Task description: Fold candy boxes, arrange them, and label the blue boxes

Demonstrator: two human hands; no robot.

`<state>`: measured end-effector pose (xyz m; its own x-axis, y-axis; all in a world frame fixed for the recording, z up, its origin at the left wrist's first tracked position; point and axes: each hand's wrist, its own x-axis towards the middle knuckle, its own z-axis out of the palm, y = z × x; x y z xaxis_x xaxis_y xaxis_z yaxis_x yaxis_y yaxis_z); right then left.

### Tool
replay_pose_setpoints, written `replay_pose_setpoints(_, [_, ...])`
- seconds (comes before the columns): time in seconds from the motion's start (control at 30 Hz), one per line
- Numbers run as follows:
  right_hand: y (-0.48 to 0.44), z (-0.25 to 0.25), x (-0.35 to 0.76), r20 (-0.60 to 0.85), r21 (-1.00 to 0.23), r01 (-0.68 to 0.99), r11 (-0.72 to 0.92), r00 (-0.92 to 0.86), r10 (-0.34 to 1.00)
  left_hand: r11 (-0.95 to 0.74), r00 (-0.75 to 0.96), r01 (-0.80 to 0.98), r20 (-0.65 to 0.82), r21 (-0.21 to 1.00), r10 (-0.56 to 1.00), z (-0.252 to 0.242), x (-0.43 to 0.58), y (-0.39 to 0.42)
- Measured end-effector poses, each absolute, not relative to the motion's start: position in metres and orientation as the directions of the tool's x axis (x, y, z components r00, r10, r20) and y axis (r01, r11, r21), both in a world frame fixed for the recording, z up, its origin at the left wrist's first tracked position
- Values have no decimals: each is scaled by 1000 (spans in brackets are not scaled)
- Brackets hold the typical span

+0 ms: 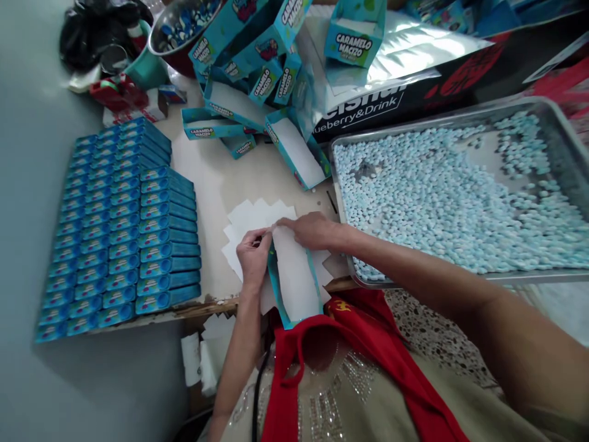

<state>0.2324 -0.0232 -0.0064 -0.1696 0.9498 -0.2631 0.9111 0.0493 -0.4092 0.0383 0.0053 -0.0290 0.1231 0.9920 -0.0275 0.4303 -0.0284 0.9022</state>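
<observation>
A blue cardboard candy box [275, 279] lies open on the near edge of the table, close to my body. White paper [297, 270] lines its inside. My left hand [253, 255] is closed in a pinch at the box's far left corner. Reaching in from the right, my right hand [313, 231] bends its fingers over the far end, and its fingertips meet those of my left hand at the paper's edge. The exact grip of the fingertips is small and partly hidden. Fanned white paper sheets [237, 236] lie under the box and hands.
Stacked blue boxes [124, 221] fill the table's left side. Open caramel boxes [257, 80] are piled at the back. A metal tray [338, 184] of pale blue and white candies [423, 196] stands right. A metal bowl [159, 43] and red tape dispenser [120, 92] sit back left.
</observation>
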Motion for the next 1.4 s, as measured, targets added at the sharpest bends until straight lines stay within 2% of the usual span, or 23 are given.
replay_pose_setpoints(0.07, [-35, -8, 229, -292, -480, 868, -127, -22, 956, -119, 304, 486, -40, 866, 952, -25, 32, 10])
replay_pose_setpoints(0.13, [-47, -9, 225, -278, -556, 799, -228, 79, 957, -134, 362, 462, -48, 877, 931, -25, 29, 10])
replay_pose_setpoints(0.2, [-58, -12, 220, -208, -598, 776, -199, 90, 974, -58, 277, 384, -55, 922, 959, -29, 31, 4])
replay_pose_setpoints(0.27, [-65, -14, 216, -150, -576, 807, -130, 51, 987, 10, 146, 338, -62, 941, 987, -34, 35, -5])
replay_pose_setpoints(0.33, [-68, -15, 213, -128, -532, 841, -99, 35, 991, -1, 62, 373, -24, 928, 998, -38, 39, -14])
replay_pose_setpoints(0.43, [-68, -13, 210, -104, -528, 842, -109, 63, 993, -46, 80, 392, 15, 919, 997, -38, 36, -19])
replay_pose_setpoints(0.63, [-57, -12, 204, -124, -555, 813, -175, 127, 984, 98, 241, 173, -139, 980, 961, -40, 21, -3])
replay_pose_setpoints(0.7, [-51, -14, 204, -130, -602, 776, -188, 136, 982, 57, 219, 174, -95, 983, 971, -41, 21, 0])
replay_pose_setpoints(0.83, [-43, -18, 211, -140, -726, 634, -268, 245, 959, -171, 215, 298, 108, 939, 971, -36, 19, -5])
replay_pose_setpoints(0.9, [-42, -18, 215, -139, -767, 597, -235, 203, 969, -265, 318, 377, 145, 887, 937, -29, 14, -8])
replay_pose_setpoints(0.97, [-44, -17, 217, -116, -801, 582, -144, 85, 990, -257, 349, 405, 111, 878, 931, -23, 8, -9])
replay_pose_setpoints(1.1, [-46, -16, 224, -92, -836, 546, -56, -38, 995, 17, 247, 328, -103, 945, 964, -20, 1, -1])
replay_pose_setpoints(1.2, [-40, -13, 233, -97, -836, 549, 18, -180, 979, 105, 320, 312, -208, 944, 924, -21, -3, 9])
replay_pose_setpoints(1.27, [-32, -9, 236, -143, -829, 556, 47, -293, 945, 49, 370, 393, -207, 918, 906, -18, -7, 15])
replay_pose_setpoints(1.3, [-27, -6, 236, -180, -812, 584, 28, -294, 939, -9, 389, 456, -190, 890, 901, -15, -8, 17])
replay_pose_setpoints(1.4, [-11, 5, 225, -264, -678, 734, -45, -186, 947, -177, 414, 644, -144, 744, 899, -6, -9, 17])
